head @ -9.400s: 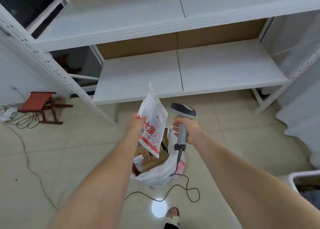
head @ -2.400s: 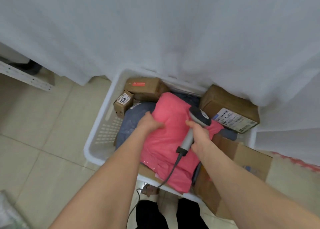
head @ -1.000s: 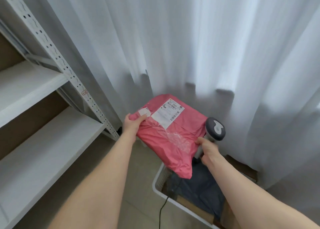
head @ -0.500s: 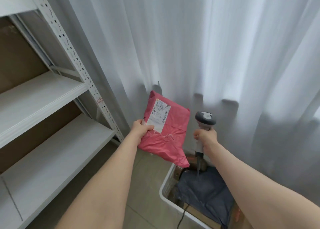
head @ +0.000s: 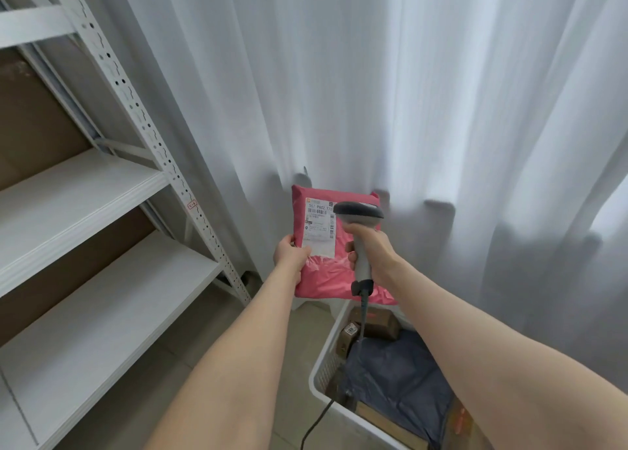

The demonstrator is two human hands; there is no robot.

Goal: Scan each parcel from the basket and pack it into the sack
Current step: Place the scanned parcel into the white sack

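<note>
White curtains (head: 424, 109) hung behind the basket (head: 319, 378), with white shelving (head: 102, 211) to its left. The basket held a dark grey bag (head: 397, 378) and brown boxes (head: 377, 322). Above it, the left hand (head: 290, 257) gripped a pink parcel (head: 326, 272) upright, label (head: 319, 227) facing the person. The right hand (head: 372, 249) was closed around a scanner (head: 360, 225), its head against the label.

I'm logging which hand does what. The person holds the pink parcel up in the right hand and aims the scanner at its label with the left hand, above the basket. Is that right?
Not quite: the hands are swapped. In the head view the left hand holds the pink parcel up, and the right hand aims the scanner at its label, above the basket.
</note>
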